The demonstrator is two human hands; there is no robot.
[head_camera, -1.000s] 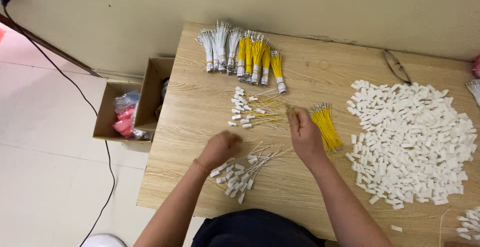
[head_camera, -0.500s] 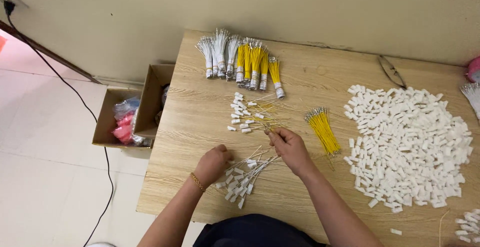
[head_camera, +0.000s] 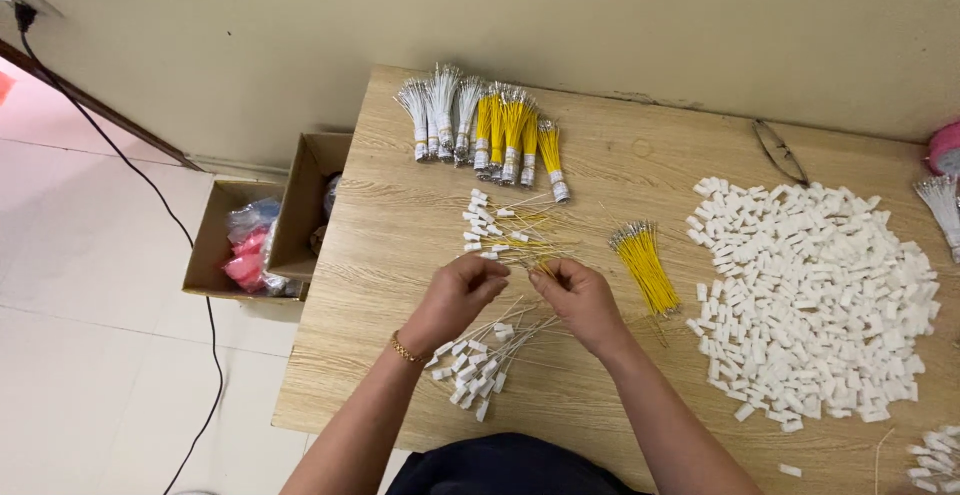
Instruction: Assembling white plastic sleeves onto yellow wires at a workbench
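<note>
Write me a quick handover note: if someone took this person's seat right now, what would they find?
Left hand and right hand meet mid-table, pinching a thin wire; details too small to tell.
Done: white-tipped wires lie below the hands, more finished wires above.
Left: loose yellow wires, a big pile of white connectors, tied bundles at the far edge.

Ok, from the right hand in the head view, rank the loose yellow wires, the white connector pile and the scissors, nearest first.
From the right hand:
1. Loose yellow wires, just to its right.
2. White connector pile, further right.
3. Scissors, far right, by the wall.
</note>
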